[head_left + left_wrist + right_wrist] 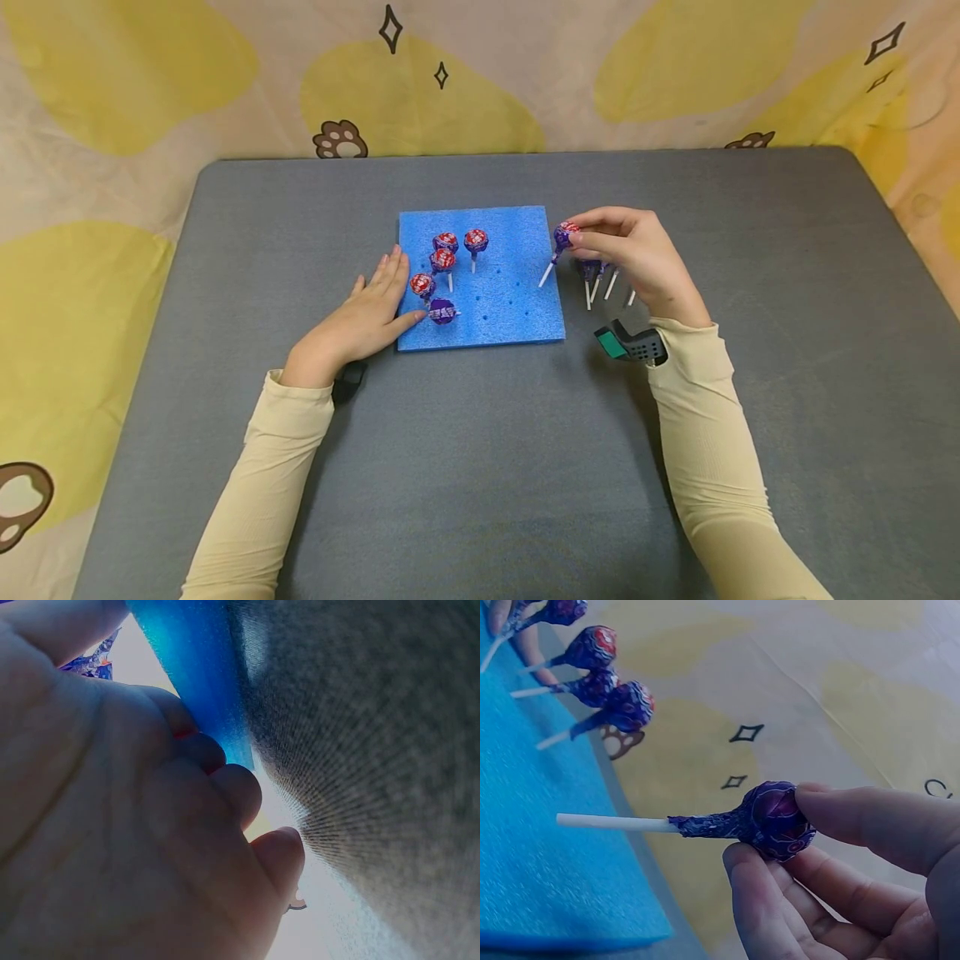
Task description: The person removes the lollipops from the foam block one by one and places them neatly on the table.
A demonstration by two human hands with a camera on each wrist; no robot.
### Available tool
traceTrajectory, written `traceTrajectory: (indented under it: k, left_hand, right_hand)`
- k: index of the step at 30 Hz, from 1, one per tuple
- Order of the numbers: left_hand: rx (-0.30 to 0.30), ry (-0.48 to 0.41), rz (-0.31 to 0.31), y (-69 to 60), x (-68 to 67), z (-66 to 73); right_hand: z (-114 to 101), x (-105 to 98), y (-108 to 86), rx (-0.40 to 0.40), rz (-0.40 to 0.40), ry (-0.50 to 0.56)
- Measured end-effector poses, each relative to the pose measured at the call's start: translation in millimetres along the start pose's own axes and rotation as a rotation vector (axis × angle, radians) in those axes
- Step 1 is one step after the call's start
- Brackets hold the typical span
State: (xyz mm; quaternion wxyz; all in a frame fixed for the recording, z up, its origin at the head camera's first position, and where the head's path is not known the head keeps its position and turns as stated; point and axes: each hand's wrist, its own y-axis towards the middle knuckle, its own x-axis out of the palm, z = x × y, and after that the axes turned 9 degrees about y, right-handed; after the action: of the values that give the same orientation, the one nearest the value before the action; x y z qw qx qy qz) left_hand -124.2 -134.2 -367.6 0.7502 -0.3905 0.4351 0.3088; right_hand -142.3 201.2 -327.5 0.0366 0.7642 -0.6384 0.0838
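Note:
My right hand [641,258] pinches a lollipop [772,821] by its purple wrapped head, between thumb and fingers. Its white stick points down and left, over the right edge of a blue foam board [517,250]. My left hand [356,325] rests along the board's left edge with its fingers straight and the thumb near a purple lollipop [442,312]. Several lollipops in red and purple wrappers stand in the board's left half, among them one lollipop [476,240] at the back. Small holes dot the board's bare part.
Right of the board, more lollipops [588,271] lie on the grey table [480,467], partly hidden beneath my right hand. Behind the table hangs a yellow patterned cloth [420,92]. Each wrist wears a dark strapped device.

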Motion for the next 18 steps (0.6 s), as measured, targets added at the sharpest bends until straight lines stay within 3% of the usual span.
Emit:
traceTrajectory:
  k: [9, 18]
  left_hand:
    - [-0.003, 0.000, -0.003, -0.3, -0.2, 0.1]
    - [0.003, -0.002, 0.002, 0.1, -0.7, 0.5]
  right_hand:
    - [-3, -7, 0.1, 0.018, 0.023, 0.033]
    - [-6, -11, -2.4, 0.027, 0.030, 0.002]
